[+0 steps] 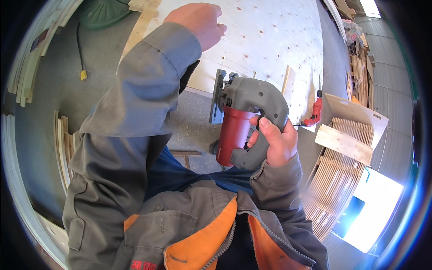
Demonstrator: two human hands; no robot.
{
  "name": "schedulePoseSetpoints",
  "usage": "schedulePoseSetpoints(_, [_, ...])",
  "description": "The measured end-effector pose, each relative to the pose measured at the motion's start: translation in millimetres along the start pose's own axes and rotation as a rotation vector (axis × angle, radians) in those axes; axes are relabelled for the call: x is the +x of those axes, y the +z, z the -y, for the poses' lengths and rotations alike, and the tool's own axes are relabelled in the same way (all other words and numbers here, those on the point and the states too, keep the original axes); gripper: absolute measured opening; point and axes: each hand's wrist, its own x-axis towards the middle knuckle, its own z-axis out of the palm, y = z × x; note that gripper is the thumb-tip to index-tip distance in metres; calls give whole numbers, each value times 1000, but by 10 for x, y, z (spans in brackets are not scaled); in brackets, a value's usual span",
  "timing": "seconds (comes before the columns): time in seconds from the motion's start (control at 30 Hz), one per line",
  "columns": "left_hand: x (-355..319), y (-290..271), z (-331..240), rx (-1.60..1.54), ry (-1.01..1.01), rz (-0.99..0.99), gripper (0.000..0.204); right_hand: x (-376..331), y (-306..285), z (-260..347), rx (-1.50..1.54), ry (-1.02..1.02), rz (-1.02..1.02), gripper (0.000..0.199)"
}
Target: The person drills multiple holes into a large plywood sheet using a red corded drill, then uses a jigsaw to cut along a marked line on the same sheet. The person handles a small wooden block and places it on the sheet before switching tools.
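My right hand (280,140) is wrapped round the rear handle of a grey and dark red jigsaw (236,135). The tool is held up in front of my lap, short of the pale board's near edge, with its metal base plate toward the left. Across the far part of the pale board (270,31), my left hand (195,23) reaches out with its fingers curled in. Whatever those fingers may hold is hidden. A small wood strip (288,80) and a red power drill (315,111) lie at the board's right side.
At right stands a stack of slatted wood (335,180) beside a board panel (360,118). More timber (360,72) is piled farther back. Wood strips (63,141) lie on the left. A cable with a yellow plug (83,75) rests on the floor near a green round base (101,15).
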Motion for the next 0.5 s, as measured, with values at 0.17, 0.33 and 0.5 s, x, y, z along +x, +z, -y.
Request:
schedulePoseSetpoints(0.17, [20,-32,50,19,-6,26,45,-43,41,7,18,-5,2,33])
schedulePoseSetpoints(0.33, [6,-44,60,8,-3,8,45,-9,56,-69,-32,-17,1,42])
schedulePoseSetpoints(0.5, [-32,-80,55,-6,-42,38,45,106,107,-134,-62,-11,19,40])
